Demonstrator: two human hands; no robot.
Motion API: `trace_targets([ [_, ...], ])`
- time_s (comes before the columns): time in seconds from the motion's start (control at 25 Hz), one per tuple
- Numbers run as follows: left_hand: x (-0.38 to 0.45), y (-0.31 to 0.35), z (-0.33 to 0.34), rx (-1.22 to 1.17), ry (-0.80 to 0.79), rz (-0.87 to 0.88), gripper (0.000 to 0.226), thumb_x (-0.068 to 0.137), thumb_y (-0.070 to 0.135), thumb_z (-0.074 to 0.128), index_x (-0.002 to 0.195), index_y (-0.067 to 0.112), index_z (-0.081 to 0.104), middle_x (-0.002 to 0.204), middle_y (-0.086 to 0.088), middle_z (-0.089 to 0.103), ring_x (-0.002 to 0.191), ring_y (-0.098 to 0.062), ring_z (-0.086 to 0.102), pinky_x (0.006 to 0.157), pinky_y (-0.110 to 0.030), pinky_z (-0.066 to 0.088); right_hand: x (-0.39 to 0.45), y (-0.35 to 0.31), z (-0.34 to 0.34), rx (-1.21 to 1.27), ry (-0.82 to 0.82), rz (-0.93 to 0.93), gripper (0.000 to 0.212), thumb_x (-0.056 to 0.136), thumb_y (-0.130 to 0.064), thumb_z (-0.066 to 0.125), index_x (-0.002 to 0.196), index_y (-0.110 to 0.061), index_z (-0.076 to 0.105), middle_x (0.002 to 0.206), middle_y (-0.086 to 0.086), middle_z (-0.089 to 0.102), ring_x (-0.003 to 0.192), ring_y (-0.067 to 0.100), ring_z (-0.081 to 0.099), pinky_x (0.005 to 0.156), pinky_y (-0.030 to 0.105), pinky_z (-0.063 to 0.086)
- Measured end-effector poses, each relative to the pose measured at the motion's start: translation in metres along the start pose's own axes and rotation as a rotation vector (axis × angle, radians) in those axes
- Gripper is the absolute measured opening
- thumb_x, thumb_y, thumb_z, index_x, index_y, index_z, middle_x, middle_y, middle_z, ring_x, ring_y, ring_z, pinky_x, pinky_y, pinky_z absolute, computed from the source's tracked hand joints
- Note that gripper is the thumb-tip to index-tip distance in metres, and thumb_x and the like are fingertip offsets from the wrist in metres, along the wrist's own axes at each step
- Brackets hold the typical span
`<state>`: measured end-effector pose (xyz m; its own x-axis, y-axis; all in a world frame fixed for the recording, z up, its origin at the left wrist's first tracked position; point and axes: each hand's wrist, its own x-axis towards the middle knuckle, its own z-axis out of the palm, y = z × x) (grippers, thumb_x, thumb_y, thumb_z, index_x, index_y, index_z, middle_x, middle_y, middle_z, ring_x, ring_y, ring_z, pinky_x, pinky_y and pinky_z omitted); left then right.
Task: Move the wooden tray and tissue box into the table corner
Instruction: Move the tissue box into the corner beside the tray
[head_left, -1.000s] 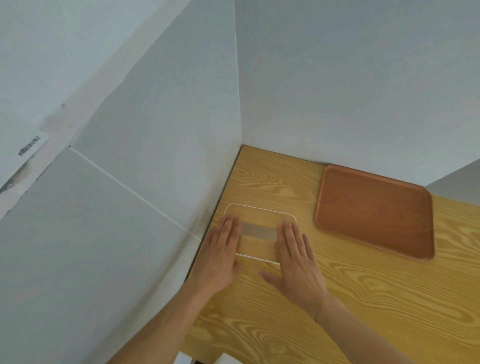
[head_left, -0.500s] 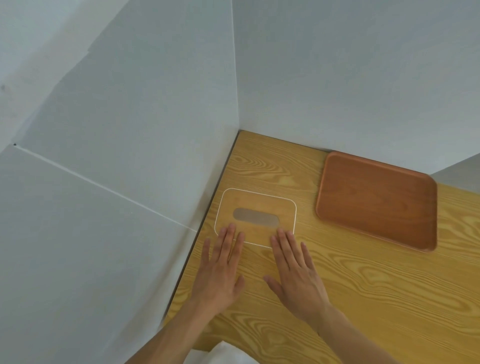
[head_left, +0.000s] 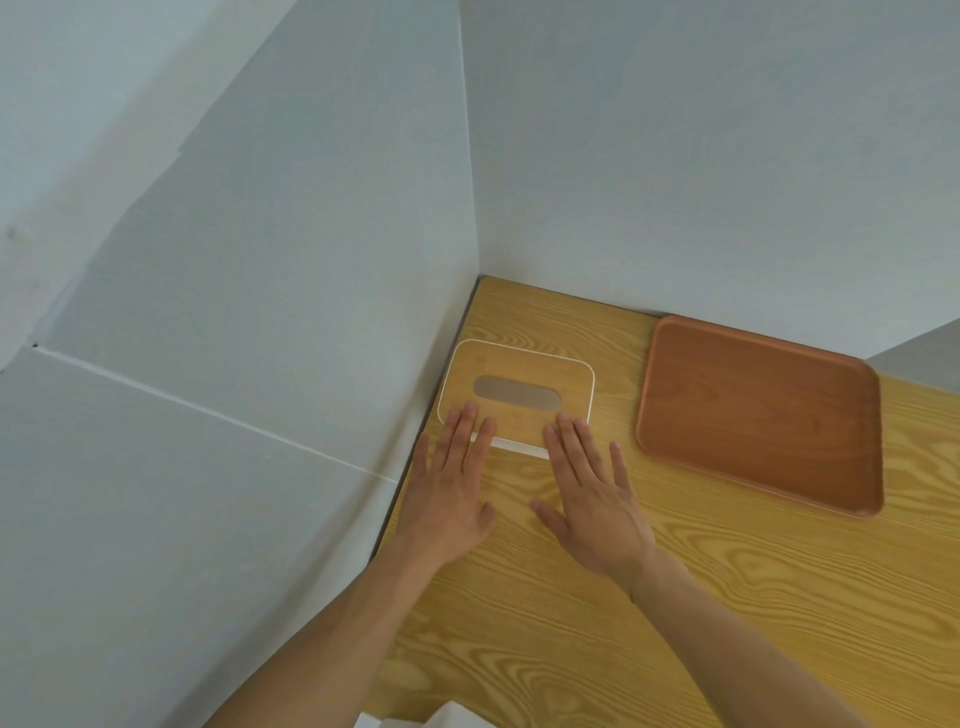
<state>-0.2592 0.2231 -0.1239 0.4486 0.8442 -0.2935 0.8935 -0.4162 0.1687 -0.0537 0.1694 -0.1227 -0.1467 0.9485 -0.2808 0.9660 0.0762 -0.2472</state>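
Tissue box (head_left: 514, 384): likely light, rigid, slides easily. Left hand (head_left: 447, 499), right hand (head_left: 592, 504) spread flat, fingertips on its near edge; push there.

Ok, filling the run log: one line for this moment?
left hand: open | right hand: open | tissue box: by left wall | wooden tray: against back wall

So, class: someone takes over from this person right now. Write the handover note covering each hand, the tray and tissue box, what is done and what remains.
Left hand: open, flat, fingertips on the near edge of the tissue box.
Right hand: open, flat, fingertips on the same edge.
Tissue box: against the left wall, a little short of the table corner.
Wooden tray: empty, along the back wall, right of the box, apart from it.
Done: both sit near the corner.
Left: probably nudge the box further in and bring the tray alongside.
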Motion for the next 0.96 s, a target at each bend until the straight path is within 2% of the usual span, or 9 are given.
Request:
trace_targets([
  [0.12, 0.02, -0.003, -0.009, 0.014, 0.028, 0.008, 0.099, 0.088, 0.055, 0.051, 0.155, 0.023, -0.016, 0.164, -0.004, -0.023, 0.148, -0.017, -0.027, 0.123, -0.049, -0.001, 0.018, 0.006, -0.01, 0.009, 0.004, 0.014, 0.083, 0.099, -0.062, 0.026, 0.155, -0.019, -0.018, 0.164, 0.0, -0.025, 0.148, 0.017, -0.027, 0.122, 0.053, -0.003],
  [0.28, 0.045, -0.005, -0.024, 0.005, 0.057, 0.031, 0.09, 0.091, 0.06, 0.043, 0.157, 0.02, -0.004, 0.167, -0.007, -0.011, 0.152, -0.019, -0.013, 0.124, -0.043, -0.001, 0.04, 0.013, -0.021, 0.005, -0.005, 0.034, 0.083, 0.099, -0.062, 0.026, 0.155, -0.02, -0.018, 0.164, -0.001, -0.025, 0.148, 0.017, -0.026, 0.123, 0.054, -0.002],
  [0.44, 0.066, -0.008, -0.038, 0.023, 0.067, 0.064, 0.087, 0.092, 0.057, 0.046, 0.157, 0.016, 0.004, 0.167, -0.011, -0.003, 0.153, -0.024, -0.003, 0.124, -0.039, 0.004, 0.059, 0.017, -0.032, 0.015, -0.025, 0.052, 0.085, 0.098, -0.064, 0.026, 0.155, -0.021, -0.018, 0.163, -0.002, -0.025, 0.148, 0.016, -0.026, 0.123, 0.054, -0.001],
  [0.68, 0.085, -0.011, -0.051, 0.042, 0.068, 0.09, 0.084, 0.092, 0.051, 0.048, 0.156, 0.013, 0.01, 0.166, -0.015, 0.002, 0.153, -0.028, 0.001, 0.124, -0.04, 0.012, 0.076, 0.021, -0.043, 0.024, -0.038, 0.063, 0.087, 0.098, -0.063, 0.032, 0.156, -0.02, -0.015, 0.164, -0.003, -0.023, 0.149, 0.016, -0.023, 0.123, 0.053, -0.001],
  [0.96, 0.101, -0.013, -0.059, 0.069, 0.071, 0.084, 0.083, 0.089, 0.049, 0.051, 0.155, 0.014, 0.013, 0.165, -0.016, 0.007, 0.152, -0.029, 0.009, 0.123, -0.04, 0.014, 0.091, 0.024, -0.052, 0.032, -0.054, 0.076, 0.088, 0.098, -0.062, 0.037, 0.156, -0.02, -0.015, 0.165, -0.002, -0.022, 0.15, 0.016, -0.022, 0.123, 0.054, -0.002],
])
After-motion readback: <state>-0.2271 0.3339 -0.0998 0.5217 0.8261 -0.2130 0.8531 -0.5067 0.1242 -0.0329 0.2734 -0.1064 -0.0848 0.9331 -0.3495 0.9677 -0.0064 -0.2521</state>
